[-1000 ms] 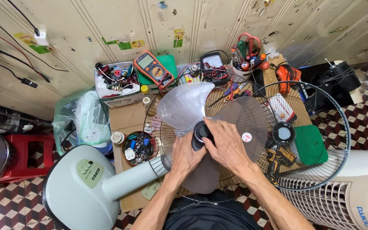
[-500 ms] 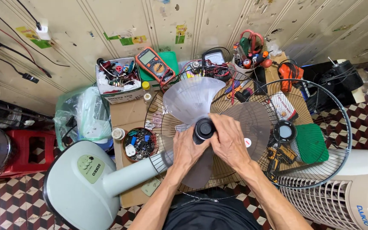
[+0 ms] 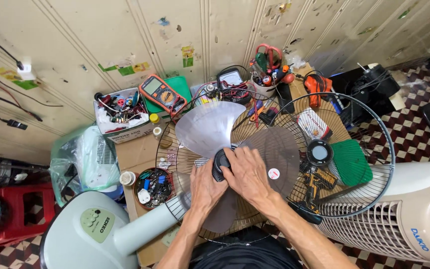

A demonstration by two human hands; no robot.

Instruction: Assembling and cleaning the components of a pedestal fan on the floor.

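A stand fan lies tipped toward me, its pale green base [image 3: 88, 234] at the lower left and its rear wire guard [image 3: 175, 149] under the translucent grey blade [image 3: 210, 127]. My right hand [image 3: 247, 174] wraps the black round cap [image 3: 219, 164] at the blade's hub. My left hand [image 3: 206, 192] rests on the lower blade just below that cap, fingers pressed against the plastic. A loose front wire guard [image 3: 369, 149] leans to the right of the blade, partly overlapping it.
On a low cardboard-topped bench: an orange multimeter [image 3: 162, 93], a white box of parts [image 3: 120, 112], a round tin of small parts [image 3: 153, 187], a cup of tools [image 3: 267, 74], a yellow drill [image 3: 319, 182]. A white air cooler [image 3: 404, 219] stands right, a red stool [image 3: 23, 211] left.
The view has tilted and drawn nearer. My right hand has shifted from beside the hub cap onto it; the left hand stays on the lower blade.
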